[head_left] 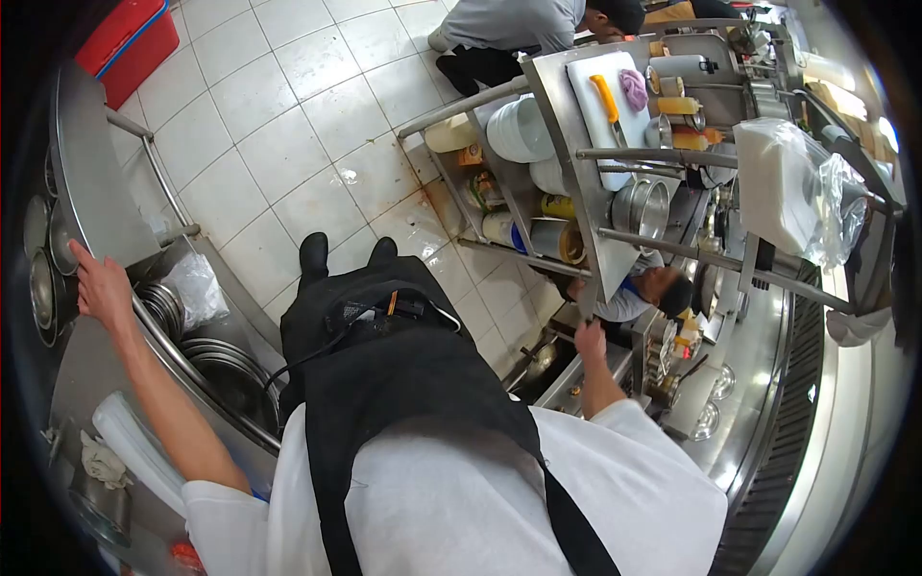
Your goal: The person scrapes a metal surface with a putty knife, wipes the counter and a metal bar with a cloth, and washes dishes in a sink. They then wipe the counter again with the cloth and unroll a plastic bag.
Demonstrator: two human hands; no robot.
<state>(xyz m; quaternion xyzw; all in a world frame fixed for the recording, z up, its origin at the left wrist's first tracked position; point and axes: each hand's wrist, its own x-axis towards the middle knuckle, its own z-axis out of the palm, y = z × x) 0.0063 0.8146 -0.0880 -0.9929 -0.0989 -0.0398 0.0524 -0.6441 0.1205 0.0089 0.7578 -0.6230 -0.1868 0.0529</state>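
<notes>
My left hand lies flat with fingers apart on the steel counter at my left, beside round metal pans. My right hand reaches forward and is closed on the lower edge of a steel shelf rack. On the rack sit a white cutting board with a yellow-handled knife and a purple cloth, plus white bowls, a steel pot and round containers. I wear a white shirt and a black apron.
One person crouches on the tiled floor beyond the rack; another person bends low behind it. Stacked steel plates and a plastic bag sit under the left counter. A red bin stands far left. A bagged white block lies at right.
</notes>
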